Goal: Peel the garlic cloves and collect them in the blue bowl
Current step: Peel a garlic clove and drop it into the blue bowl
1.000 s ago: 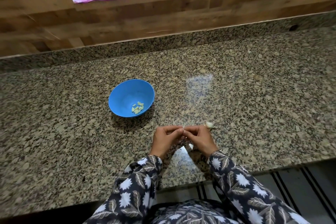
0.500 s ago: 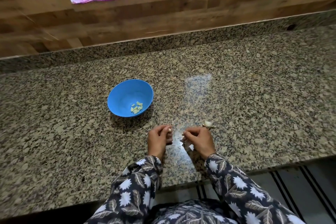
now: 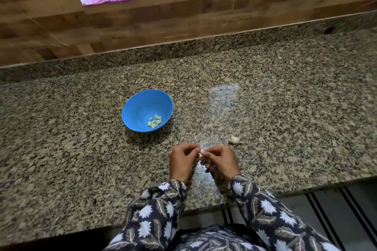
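Pinching one garlic clove with left hand and right hand drawn together, low over the granite counter. Well apart from the blue bowl holding peeled cloves, near a loose garlic piece.

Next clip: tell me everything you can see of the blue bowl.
The blue bowl is round, smooth and plain, plastic by its look. It stands upright on the speckled granite counter, beyond and left of the left hand and right hand; neither touches it. A small heap of pale peeled cloves lies in its bottom, toward the near right side; the rest of its inside is bare.
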`<control>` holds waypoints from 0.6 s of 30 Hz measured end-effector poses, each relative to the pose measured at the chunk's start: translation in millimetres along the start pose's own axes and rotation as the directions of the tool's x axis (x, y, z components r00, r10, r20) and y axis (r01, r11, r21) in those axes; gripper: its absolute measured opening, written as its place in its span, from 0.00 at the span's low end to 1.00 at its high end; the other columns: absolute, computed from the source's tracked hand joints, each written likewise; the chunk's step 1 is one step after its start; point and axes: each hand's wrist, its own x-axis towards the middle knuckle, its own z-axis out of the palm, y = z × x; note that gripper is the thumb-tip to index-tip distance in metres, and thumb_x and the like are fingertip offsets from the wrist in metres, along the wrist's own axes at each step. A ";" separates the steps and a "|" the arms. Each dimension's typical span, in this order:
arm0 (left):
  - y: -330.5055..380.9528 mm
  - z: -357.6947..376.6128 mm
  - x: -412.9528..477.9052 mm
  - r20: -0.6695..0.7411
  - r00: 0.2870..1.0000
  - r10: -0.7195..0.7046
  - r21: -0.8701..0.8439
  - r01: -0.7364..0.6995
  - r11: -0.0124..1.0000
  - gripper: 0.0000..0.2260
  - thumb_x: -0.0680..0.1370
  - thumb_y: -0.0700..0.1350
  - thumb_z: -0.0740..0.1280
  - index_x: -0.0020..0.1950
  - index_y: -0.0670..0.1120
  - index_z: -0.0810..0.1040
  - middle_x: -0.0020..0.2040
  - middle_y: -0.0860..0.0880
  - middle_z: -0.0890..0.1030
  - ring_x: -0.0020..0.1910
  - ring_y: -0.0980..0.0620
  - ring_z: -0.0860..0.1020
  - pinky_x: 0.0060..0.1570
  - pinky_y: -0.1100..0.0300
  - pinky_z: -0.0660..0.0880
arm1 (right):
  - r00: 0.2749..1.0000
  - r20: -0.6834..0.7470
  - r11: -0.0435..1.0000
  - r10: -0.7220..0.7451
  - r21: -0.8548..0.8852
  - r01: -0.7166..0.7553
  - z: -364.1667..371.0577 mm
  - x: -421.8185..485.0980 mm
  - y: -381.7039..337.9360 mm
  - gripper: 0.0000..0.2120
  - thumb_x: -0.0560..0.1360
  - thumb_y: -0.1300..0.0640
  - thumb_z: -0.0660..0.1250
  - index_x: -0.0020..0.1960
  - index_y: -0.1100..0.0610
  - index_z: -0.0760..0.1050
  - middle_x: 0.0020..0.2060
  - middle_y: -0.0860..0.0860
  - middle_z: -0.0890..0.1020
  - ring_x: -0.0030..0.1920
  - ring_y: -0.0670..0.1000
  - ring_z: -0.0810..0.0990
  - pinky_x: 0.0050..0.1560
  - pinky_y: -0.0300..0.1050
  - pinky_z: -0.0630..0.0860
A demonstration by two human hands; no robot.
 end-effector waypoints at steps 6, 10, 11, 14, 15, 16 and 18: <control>7.0 -1.5 -1.5 0.051 0.985 0.165 0.179 -0.171 0.969 0.06 0.74 0.39 0.70 0.50 0.44 0.83 0.44 0.52 0.82 0.42 0.57 0.80 0.42 0.73 0.75 | 0.996 -0.046 0.975 -0.076 -0.212 0.064 0.2 5.8 2.7 0.08 0.71 0.58 0.71 0.48 0.59 0.81 0.39 0.46 0.81 0.41 0.45 0.80 0.46 0.36 0.77; 3.4 -5.4 1.3 0.123 0.974 0.189 0.087 -0.200 0.976 0.04 0.73 0.38 0.71 0.46 0.45 0.83 0.41 0.52 0.83 0.41 0.55 0.81 0.44 0.65 0.78 | 0.998 0.035 0.995 0.053 0.087 -0.056 -6.4 6.1 -0.4 0.05 0.72 0.65 0.69 0.41 0.56 0.81 0.33 0.52 0.83 0.30 0.48 0.80 0.34 0.41 0.77; 2.3 -7.6 3.4 0.152 0.973 0.173 0.028 -0.180 0.983 0.05 0.73 0.37 0.71 0.45 0.46 0.83 0.40 0.52 0.83 0.41 0.54 0.81 0.44 0.62 0.78 | 0.991 0.082 0.971 0.102 0.208 -0.117 -8.0 5.2 -1.7 0.06 0.72 0.66 0.67 0.40 0.58 0.81 0.31 0.53 0.83 0.27 0.47 0.79 0.28 0.39 0.75; 0.9 -14.1 7.7 0.225 0.972 0.072 -0.196 -0.028 0.980 0.07 0.72 0.32 0.70 0.44 0.43 0.82 0.41 0.47 0.83 0.41 0.53 0.82 0.42 0.63 0.79 | 0.965 0.188 0.905 0.183 0.350 -0.240 -10.8 3.3 -7.4 0.05 0.74 0.67 0.65 0.43 0.62 0.79 0.31 0.53 0.83 0.25 0.46 0.78 0.22 0.35 0.70; 1.0 -15.3 8.2 0.230 0.973 0.036 -0.254 0.024 0.967 0.06 0.71 0.32 0.70 0.45 0.41 0.82 0.42 0.45 0.84 0.40 0.53 0.82 0.41 0.64 0.78 | 0.963 0.198 0.902 0.185 0.354 -0.247 -10.2 2.7 -8.7 0.05 0.74 0.67 0.65 0.43 0.62 0.79 0.31 0.52 0.83 0.25 0.46 0.79 0.21 0.34 0.70; 1.1 -15.0 8.7 0.222 0.975 0.003 -0.295 0.065 0.953 0.06 0.71 0.31 0.70 0.46 0.39 0.82 0.43 0.43 0.84 0.39 0.52 0.82 0.40 0.65 0.78 | 0.964 0.192 0.907 0.182 0.347 -0.240 -9.0 2.8 -9.3 0.05 0.74 0.67 0.65 0.42 0.62 0.79 0.30 0.51 0.83 0.25 0.45 0.79 0.21 0.34 0.70; 1.9 -13.5 7.3 0.198 0.979 -0.050 -0.352 0.119 0.929 0.08 0.71 0.31 0.70 0.48 0.38 0.81 0.45 0.39 0.83 0.37 0.52 0.82 0.37 0.66 0.78 | 0.968 0.173 0.915 0.180 0.333 -0.229 -6.6 2.1 -11.2 0.04 0.74 0.67 0.65 0.42 0.63 0.78 0.28 0.50 0.82 0.23 0.44 0.78 0.20 0.33 0.70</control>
